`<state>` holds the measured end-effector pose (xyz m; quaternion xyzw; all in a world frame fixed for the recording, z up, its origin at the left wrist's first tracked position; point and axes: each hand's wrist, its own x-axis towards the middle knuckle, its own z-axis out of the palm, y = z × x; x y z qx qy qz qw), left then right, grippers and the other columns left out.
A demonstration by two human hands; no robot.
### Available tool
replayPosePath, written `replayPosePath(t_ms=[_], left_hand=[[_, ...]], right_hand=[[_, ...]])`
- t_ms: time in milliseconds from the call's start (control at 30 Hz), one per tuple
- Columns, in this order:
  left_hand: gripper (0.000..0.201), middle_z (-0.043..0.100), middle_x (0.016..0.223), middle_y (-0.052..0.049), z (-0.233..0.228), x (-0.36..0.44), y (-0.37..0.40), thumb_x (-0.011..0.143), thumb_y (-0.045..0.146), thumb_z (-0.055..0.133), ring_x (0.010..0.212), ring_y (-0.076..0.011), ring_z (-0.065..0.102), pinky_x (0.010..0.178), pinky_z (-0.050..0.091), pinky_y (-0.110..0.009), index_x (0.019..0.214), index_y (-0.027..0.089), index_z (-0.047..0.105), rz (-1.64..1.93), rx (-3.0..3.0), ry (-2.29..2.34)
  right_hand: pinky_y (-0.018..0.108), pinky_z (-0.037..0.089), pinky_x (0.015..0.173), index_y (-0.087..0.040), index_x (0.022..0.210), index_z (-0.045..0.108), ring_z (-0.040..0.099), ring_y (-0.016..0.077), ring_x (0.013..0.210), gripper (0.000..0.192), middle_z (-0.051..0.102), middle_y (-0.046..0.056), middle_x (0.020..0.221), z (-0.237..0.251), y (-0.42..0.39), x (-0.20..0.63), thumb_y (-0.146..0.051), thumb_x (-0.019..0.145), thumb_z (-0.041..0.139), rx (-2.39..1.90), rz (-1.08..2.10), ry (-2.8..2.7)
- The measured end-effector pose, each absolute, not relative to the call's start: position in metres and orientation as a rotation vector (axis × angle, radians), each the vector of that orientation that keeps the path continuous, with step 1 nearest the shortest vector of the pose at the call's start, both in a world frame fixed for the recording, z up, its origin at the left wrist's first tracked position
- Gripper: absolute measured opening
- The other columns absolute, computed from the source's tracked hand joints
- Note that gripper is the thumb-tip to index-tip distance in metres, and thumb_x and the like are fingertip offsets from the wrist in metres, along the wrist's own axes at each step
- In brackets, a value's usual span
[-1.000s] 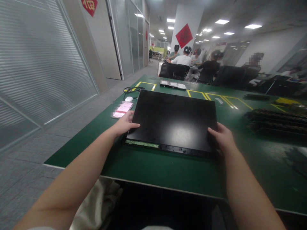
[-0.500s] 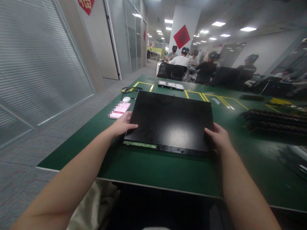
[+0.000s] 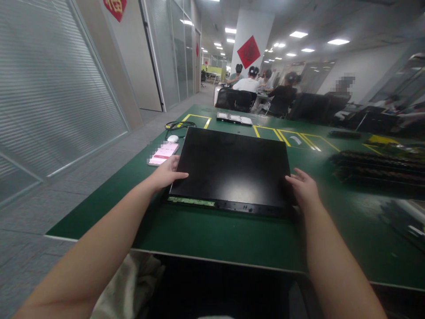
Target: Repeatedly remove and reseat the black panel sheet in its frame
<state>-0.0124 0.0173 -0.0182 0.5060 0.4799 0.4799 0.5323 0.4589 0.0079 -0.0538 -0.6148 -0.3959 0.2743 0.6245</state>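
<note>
A black LCD screen panel lies before me at the near side of the green table, its far side seeming slightly raised. Along its near edge a strip of green circuit board is exposed. My left hand grips the panel's left side, thumb on the front face and fingers around the edge. At the right edge my right hand has its fingers spread and apart, the thumb tip just at the panel's border. What lies beneath the panel is hidden.
Left of the panel are a phone with a lit screen, a white mouse and a coiled black cable. Behind it sit several flat silver-topped pieces. Dark stacked strips lie right on the green table. People sit farther back.
My right hand has loosened from the panel's right edge, its fingers now more spread. The left hand keeps its hold. The view has shifted slightly.
</note>
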Motion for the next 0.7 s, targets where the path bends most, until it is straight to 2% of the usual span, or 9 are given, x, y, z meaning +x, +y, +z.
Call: replayPosePath(t_ms=[133,333,500,700], left_hand=[[0.063,0.081,0.095,-0.004,-0.011,-0.015,0.016,0.045,0.01,0.089,0.097,-0.0317,0.078,0.086,0.062,-0.046,0.102,0.022,0.064,1.228,1.137,1.184],[0.061,0.08,0.089,-0.003,0.004,-0.024,0.013,0.048,0.019,0.087,0.074,-0.0244,0.075,0.066,0.059,-0.033,0.106,0.018,0.071,1.215,1.082,1.259],[0.065,0.081,0.095,-0.005,0.006,-0.024,0.012,0.047,0.017,0.085,0.085,-0.0286,0.077,0.07,0.06,-0.035,0.11,0.019,0.071,1.234,1.058,1.263],[0.061,0.081,0.102,-0.006,0.009,-0.023,0.01,0.048,0.018,0.084,0.091,-0.0317,0.077,0.077,0.062,-0.04,0.107,0.02,0.071,1.238,1.069,1.297]], right_hand=[[0.03,0.053,0.063,-0.024,0.129,0.062,0.068,0.0206,0.079,0.085,0.074,0.004,0.091,-0.041,0.0,0.449,-0.029,0.048,0.086,-1.346,0.722,-0.803],[0.027,0.049,0.061,-0.027,0.148,0.047,0.068,0.0189,0.073,0.088,0.076,0.002,0.084,-0.026,-0.01,0.437,-0.044,0.066,0.074,-1.337,0.927,-0.821],[0.031,0.047,0.065,-0.028,0.157,0.039,0.069,0.0216,0.077,0.094,0.077,0.002,0.085,-0.029,-0.009,0.438,-0.058,0.072,0.066,-1.379,0.946,-0.865],[0.035,0.042,0.071,-0.027,0.162,0.034,0.068,0.0245,0.089,0.1,0.079,0.005,0.097,-0.039,-0.005,0.445,-0.074,0.076,0.056,-1.481,0.782,-1.058]])
